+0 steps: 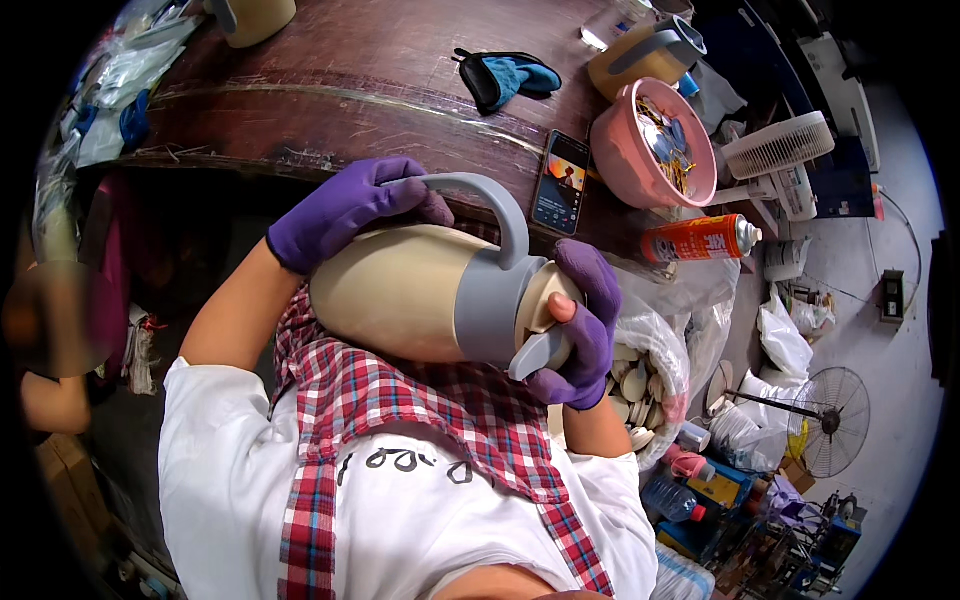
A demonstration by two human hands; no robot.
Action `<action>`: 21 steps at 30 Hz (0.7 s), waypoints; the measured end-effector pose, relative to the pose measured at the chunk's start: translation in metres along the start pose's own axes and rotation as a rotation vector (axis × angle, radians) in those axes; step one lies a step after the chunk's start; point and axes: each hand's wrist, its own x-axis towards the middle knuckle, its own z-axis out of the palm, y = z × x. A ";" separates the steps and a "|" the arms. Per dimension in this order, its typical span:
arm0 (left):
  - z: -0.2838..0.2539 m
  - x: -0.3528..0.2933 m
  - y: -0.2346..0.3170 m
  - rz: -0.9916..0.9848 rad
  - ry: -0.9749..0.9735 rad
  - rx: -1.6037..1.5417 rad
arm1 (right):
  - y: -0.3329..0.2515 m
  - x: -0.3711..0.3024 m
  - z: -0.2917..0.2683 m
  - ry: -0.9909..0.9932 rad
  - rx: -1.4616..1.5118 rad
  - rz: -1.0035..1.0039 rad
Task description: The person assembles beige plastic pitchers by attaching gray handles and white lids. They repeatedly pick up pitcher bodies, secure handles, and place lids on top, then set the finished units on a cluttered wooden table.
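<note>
A beige thermos jug point(395, 290) with a grey collar lies on its side across my lap, against the plaid apron point(370, 400). Its grey handle point(510, 220) arches up toward the table. My left hand point(350, 210), in a purple glove, is closed on the jug near its base, with fingers curled at the handle's lower end. Around the beige lid point(532, 305) with its grey lever point(537, 355), my right hand point(590, 320) is wrapped. A bare thumb tip shows out of this purple glove and presses on the lid. The jug's underside is hidden against me.
On the dark red table point(330, 90) lie a phone point(562, 185) and blue-and-black cloth point(505, 80). A pink basin point(605, 150) of small parts stands near another jug point(615, 65). Right are a spray can point(695, 240), a small fan point(780, 145) and a bag point(675, 375) of round beige pieces.
</note>
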 end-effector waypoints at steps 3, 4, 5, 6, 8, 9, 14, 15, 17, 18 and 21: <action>-0.001 0.005 -0.009 0.002 -0.009 0.007 | 0.000 -0.004 0.002 0.010 -0.011 0.030; -0.002 0.006 -0.011 -0.003 -0.004 0.003 | 0.000 -0.004 0.002 -0.001 -0.015 0.048; -0.002 0.006 -0.011 -0.001 0.006 0.005 | -0.001 -0.001 0.002 -0.012 -0.020 0.067; -0.002 0.007 -0.012 0.001 0.016 0.006 | -0.003 0.005 -0.003 -0.076 -0.023 0.132; -0.001 0.008 -0.009 -0.007 -0.015 0.005 | -0.009 0.014 -0.004 -0.096 -0.024 0.098; -0.001 0.009 -0.005 -0.011 -0.050 0.004 | -0.011 0.019 -0.005 -0.101 0.000 0.051; 0.002 0.031 -0.004 -0.024 -0.306 -0.003 | -0.021 0.032 0.027 0.056 0.119 -0.439; 0.005 0.034 -0.008 -0.033 -0.314 -0.042 | -0.023 0.030 0.032 0.107 0.093 -0.486; 0.007 0.034 -0.001 -0.024 -0.272 -0.044 | -0.014 0.022 0.028 0.170 -0.022 -0.445; 0.007 0.023 0.005 0.023 -0.127 0.017 | -0.004 0.008 0.021 0.149 -0.040 -0.303; 0.017 -0.001 0.023 0.085 0.231 0.294 | 0.017 -0.018 0.010 0.101 -0.023 0.166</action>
